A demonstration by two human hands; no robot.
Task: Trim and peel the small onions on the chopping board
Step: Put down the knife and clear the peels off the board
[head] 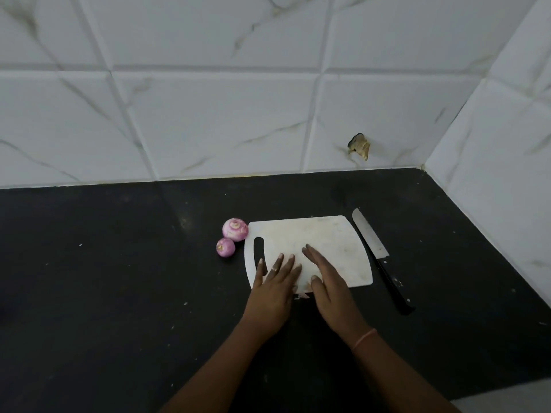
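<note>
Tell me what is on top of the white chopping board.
Both hands, left hand and right hand, rest flat on the chopping board. Whatever lies beneath the palms is hidden.

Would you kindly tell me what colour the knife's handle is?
Black, with small pale rivets; the knife handle shows best in the head view.

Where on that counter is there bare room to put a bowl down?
Bare counter stretches left of the onions, and behind the board to the wall. Crowded: both hands on the board, knife along its right edge.
</note>
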